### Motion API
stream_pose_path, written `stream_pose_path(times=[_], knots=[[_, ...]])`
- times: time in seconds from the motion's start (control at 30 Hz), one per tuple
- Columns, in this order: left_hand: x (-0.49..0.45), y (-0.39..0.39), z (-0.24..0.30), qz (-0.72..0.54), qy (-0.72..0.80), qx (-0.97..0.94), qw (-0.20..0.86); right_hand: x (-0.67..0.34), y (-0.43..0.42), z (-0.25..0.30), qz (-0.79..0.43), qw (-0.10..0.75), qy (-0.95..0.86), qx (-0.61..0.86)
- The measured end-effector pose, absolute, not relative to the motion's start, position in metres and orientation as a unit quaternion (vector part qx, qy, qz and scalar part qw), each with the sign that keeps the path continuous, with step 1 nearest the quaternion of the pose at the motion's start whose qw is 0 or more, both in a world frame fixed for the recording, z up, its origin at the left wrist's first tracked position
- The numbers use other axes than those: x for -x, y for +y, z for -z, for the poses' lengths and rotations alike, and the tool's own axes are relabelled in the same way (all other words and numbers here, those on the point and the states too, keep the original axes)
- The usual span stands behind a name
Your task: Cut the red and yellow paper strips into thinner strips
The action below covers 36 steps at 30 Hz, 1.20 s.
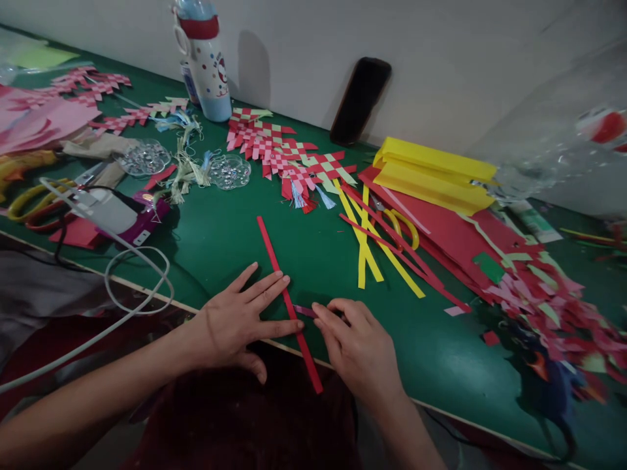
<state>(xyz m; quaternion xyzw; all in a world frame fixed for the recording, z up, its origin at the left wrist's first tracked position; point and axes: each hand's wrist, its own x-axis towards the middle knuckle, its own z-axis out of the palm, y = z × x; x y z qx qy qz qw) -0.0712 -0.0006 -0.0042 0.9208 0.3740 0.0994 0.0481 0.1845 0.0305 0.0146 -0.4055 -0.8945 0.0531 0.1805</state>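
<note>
A narrow red paper strip [267, 240] lies slantwise near the front edge of the green table, its lower end sticking out over that edge. My left hand [234, 318] rests flat with its fingers spread, and some of its fingertips press on the strip. On the other side, my right hand [360, 336] pinches a small, thin purple piece [305, 311], whose tip meets the strip between my left fingers. Its kind is unclear, as my fingers cover part of it. Yellow paper strips [362, 264] and longer red strips [426, 277] lie beyond my right hand.
Woven paper pieces [294, 150], a bottle [208, 65] and a phone [361, 98] stand or lie along the wall. Yellow-handled scissors [409, 228], folded yellow paper [434, 176] and scraps [553, 307] are at right. At left are a white cable [132, 248] and a purple device [142, 219].
</note>
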Motion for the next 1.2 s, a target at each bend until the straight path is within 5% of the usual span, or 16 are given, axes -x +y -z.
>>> stream_pose_path(times=[1.2], knots=[[0.077, -0.006, -0.001, -0.077, 0.401, -0.911, 0.057, -0.187, 0.032, -0.016, -0.059, 0.173, -0.903, 0.388]])
